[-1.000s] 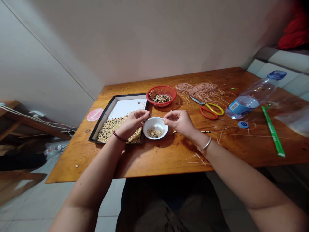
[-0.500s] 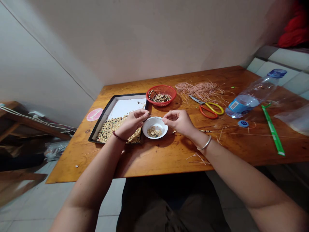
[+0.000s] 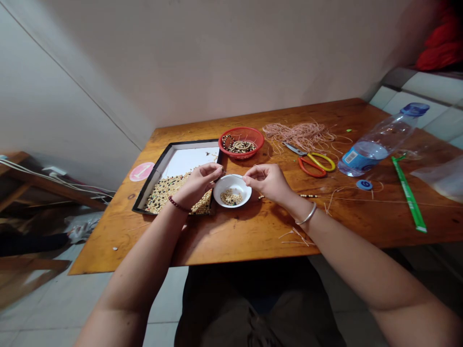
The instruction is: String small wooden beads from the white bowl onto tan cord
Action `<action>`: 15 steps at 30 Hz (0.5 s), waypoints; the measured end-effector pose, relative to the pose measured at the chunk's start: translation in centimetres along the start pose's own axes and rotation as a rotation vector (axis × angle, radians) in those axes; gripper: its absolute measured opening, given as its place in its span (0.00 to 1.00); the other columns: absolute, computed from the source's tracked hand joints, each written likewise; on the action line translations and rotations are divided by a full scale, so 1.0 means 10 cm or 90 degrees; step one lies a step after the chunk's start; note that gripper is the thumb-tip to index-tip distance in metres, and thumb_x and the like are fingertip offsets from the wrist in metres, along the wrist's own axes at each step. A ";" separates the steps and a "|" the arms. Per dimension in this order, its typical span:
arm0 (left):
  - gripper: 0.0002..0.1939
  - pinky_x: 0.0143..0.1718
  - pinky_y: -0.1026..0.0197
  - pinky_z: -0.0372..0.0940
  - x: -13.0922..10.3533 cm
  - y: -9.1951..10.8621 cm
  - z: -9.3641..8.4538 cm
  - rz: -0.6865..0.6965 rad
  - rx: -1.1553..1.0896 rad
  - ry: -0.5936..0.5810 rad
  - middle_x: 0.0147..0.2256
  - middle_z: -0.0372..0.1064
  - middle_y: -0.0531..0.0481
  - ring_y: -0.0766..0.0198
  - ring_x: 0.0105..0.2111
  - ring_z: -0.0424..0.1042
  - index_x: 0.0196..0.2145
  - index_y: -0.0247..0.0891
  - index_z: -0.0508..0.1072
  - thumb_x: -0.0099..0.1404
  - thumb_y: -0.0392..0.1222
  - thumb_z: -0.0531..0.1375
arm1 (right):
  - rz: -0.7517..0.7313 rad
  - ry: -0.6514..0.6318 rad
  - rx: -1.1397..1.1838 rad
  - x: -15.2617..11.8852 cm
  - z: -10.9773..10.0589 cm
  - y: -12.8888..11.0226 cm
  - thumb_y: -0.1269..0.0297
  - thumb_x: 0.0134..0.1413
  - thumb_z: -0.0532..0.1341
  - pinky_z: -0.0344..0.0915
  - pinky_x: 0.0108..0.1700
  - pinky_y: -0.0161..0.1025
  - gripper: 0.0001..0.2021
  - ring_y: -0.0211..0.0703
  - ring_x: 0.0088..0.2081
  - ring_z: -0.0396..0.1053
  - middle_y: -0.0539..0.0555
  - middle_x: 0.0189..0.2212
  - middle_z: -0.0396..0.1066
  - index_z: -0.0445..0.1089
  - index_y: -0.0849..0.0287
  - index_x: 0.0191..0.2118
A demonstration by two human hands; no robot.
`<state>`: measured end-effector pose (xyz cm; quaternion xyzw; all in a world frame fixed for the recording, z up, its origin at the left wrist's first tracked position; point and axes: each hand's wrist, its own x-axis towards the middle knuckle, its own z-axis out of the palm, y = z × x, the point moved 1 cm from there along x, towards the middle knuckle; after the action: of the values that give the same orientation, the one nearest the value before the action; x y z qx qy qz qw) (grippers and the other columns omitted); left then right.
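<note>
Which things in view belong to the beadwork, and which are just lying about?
Likely in the job:
small round white bowl
black-rimmed rectangular tray of beads
thin beaded cord
round red plastic basket
tangled pink cord
red and yellow handled scissors

Seemingly just lying about:
clear plastic bottle
round blue disc
flat green strip

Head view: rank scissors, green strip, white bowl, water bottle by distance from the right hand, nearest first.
1. White bowl: just left of the right hand.
2. Scissors: to its right.
3. Water bottle: farther right.
4. Green strip: right of the bottle's base.
</note>
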<state>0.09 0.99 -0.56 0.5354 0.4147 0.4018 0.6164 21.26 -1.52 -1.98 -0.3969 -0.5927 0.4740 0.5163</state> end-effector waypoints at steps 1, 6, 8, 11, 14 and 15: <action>0.14 0.25 0.71 0.57 0.00 0.00 0.00 -0.001 0.000 0.001 0.28 0.65 0.54 0.73 0.26 0.62 0.33 0.37 0.74 0.54 0.47 0.70 | 0.001 0.001 -0.002 0.00 0.00 0.00 0.56 0.38 0.71 0.64 0.30 0.35 0.14 0.37 0.25 0.67 0.55 0.25 0.75 0.74 0.62 0.26; 0.15 0.25 0.71 0.57 0.00 -0.01 0.00 -0.009 0.002 0.008 0.29 0.66 0.54 0.73 0.26 0.63 0.33 0.37 0.74 0.53 0.47 0.70 | -0.003 0.004 -0.019 0.00 -0.01 0.00 0.56 0.40 0.70 0.63 0.29 0.35 0.14 0.37 0.25 0.67 0.55 0.26 0.75 0.74 0.62 0.27; 0.15 0.25 0.71 0.57 0.00 -0.01 -0.01 -0.009 0.006 0.008 0.29 0.66 0.54 0.73 0.26 0.62 0.34 0.37 0.74 0.53 0.48 0.70 | -0.005 0.005 -0.023 0.00 -0.01 0.00 0.56 0.40 0.70 0.63 0.29 0.35 0.14 0.37 0.25 0.67 0.55 0.26 0.75 0.74 0.62 0.27; 0.15 0.23 0.71 0.55 0.00 -0.01 0.00 -0.008 0.017 0.008 0.29 0.65 0.54 0.74 0.25 0.61 0.34 0.36 0.74 0.53 0.48 0.70 | -0.009 0.005 -0.028 -0.01 -0.01 0.00 0.56 0.41 0.69 0.63 0.29 0.35 0.13 0.37 0.25 0.67 0.56 0.26 0.75 0.74 0.63 0.27; 0.16 0.23 0.71 0.55 -0.01 0.01 0.03 -0.010 0.030 0.007 0.28 0.65 0.54 0.74 0.25 0.61 0.33 0.36 0.74 0.52 0.48 0.70 | -0.011 -0.002 -0.048 -0.01 0.00 0.02 0.56 0.43 0.68 0.64 0.29 0.35 0.13 0.37 0.25 0.68 0.56 0.27 0.76 0.75 0.63 0.28; 0.16 0.24 0.70 0.56 -0.02 0.02 0.04 -0.011 0.035 0.005 0.28 0.66 0.54 0.73 0.25 0.62 0.33 0.35 0.74 0.52 0.47 0.71 | -0.009 -0.008 -0.062 -0.01 0.00 0.03 0.56 0.44 0.68 0.64 0.30 0.35 0.13 0.38 0.26 0.69 0.57 0.27 0.76 0.76 0.63 0.29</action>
<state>0.37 0.74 -0.37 0.5469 0.4326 0.3868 0.6034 21.28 -1.50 -2.28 -0.4141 -0.6211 0.4437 0.4958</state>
